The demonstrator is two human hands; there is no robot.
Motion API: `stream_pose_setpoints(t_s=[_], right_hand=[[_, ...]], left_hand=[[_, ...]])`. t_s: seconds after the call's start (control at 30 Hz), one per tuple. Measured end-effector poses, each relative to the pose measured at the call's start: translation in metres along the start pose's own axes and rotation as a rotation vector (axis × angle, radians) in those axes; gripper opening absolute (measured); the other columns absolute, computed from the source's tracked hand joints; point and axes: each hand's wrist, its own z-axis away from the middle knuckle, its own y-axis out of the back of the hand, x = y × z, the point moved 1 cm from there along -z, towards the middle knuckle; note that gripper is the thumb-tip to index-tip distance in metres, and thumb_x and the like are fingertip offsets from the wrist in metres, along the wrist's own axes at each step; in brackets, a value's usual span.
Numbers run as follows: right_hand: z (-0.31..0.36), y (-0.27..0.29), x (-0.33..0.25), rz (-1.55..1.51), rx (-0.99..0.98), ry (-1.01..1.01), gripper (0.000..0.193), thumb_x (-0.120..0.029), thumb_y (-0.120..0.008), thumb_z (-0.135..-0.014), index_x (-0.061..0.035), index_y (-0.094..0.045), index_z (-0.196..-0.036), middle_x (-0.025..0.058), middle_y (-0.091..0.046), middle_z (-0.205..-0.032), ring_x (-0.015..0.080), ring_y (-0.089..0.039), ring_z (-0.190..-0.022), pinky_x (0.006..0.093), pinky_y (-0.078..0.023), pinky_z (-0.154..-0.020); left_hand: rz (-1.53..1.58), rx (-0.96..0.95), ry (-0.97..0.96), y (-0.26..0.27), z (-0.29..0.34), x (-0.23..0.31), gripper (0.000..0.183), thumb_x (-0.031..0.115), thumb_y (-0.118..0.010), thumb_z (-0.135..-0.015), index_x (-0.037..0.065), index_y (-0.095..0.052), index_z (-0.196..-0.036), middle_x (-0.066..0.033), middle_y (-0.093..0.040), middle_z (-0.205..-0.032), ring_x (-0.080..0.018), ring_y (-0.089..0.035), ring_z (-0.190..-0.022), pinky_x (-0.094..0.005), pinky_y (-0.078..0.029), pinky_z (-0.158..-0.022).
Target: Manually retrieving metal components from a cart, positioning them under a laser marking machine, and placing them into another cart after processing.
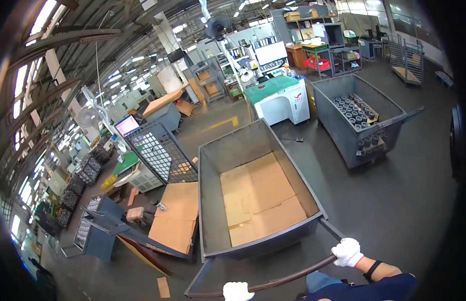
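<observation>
A large grey metal cart (213, 200) stands right in front of me, its floor lined with flattened cardboard (263, 193). From its near end a curved push handle (293, 273) reaches toward me. My left hand (237, 291), in a white glove, is closed round the handle near its left end. Farther right, my right hand (347, 252), gloved in white too, grips the same bar close to where it bends up to the cart. A dark band circles my right wrist.
To the right stands another grey cart (325, 115) holding several dark cylindrical parts (354, 110). A green-topped white workbench (293, 103) is beyond my cart. At left, a cardboard-lined mesh-sided trolley (175, 215) stands close beside it. A cardboard piece (163, 288) lies on the floor.
</observation>
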Motion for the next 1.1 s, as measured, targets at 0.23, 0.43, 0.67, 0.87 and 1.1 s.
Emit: stream_pose_setpoints(t_s=[0.23, 0.43, 0.67, 0.87, 1.1], right_hand=[[-0.082, -0.009, 0.043, 0.059, -0.013, -0.068, 0.023, -0.035, -0.074, -0.056, -0.0176, -0.063, -0.065, 0.0054, -0.064, -0.065, 0.0276, -0.064, -0.069, 0.0430, -0.052, -0.061], [-0.154, -0.017, 0.077, 0.043, 0.069, -0.086, 0.018, -0.031, -0.074, -0.056, -0.0182, -0.064, -0.064, 0.0050, -0.063, -0.065, 0.0276, -0.063, -0.069, 0.0432, -0.051, -0.063], [-0.226, -0.017, 0.119, 0.044, 0.048, -0.139, 0.019, -0.032, -0.073, -0.058, -0.0180, -0.066, -0.069, 0.0055, -0.065, -0.073, 0.0283, -0.064, -0.076, 0.0438, -0.051, -0.067], [-0.267, -0.017, 0.141, 0.069, 0.009, -0.138, 0.020, -0.032, -0.071, -0.060, -0.0173, -0.067, -0.072, 0.0059, -0.066, -0.076, 0.0286, -0.064, -0.077, 0.0438, -0.051, -0.068], [-0.289, -0.027, 0.119, -0.070, 0.018, -0.065, 0.022, -0.034, -0.071, -0.060, -0.0153, -0.064, -0.068, 0.0070, -0.064, -0.070, 0.0292, -0.062, -0.073, 0.0455, -0.052, -0.063]], left_hand=[[-0.018, 0.000, 0.000, 0.022, -0.092, -0.012, 0.034, 0.046, -0.070, -0.071, 0.014, -0.074, -0.082, -0.0118, -0.072, -0.080, -0.0309, -0.070, -0.075, -0.0432, -0.053, -0.069], [-0.075, -0.128, 0.055, 0.026, -0.169, -0.026, 0.038, 0.052, -0.068, -0.074, 0.017, -0.078, -0.086, -0.0092, -0.075, -0.084, -0.0283, -0.073, -0.079, -0.0406, -0.053, -0.072], [-0.109, -0.111, 0.099, 0.037, -0.248, -0.029, 0.040, 0.053, -0.068, -0.073, 0.017, -0.078, -0.089, -0.0107, -0.075, -0.085, -0.0292, -0.073, -0.081, -0.0409, -0.054, -0.072], [-0.104, -0.116, 0.110, 0.054, -0.288, -0.031, 0.038, 0.050, -0.066, -0.076, 0.016, -0.078, -0.088, -0.0100, -0.076, -0.086, -0.0285, -0.074, -0.082, -0.0402, -0.054, -0.072], [-0.162, -0.092, 0.114, 0.041, -0.300, -0.079, 0.039, 0.055, -0.069, -0.071, 0.019, -0.079, -0.083, -0.0090, -0.074, -0.080, -0.0283, -0.072, -0.079, -0.0403, -0.053, -0.071]])
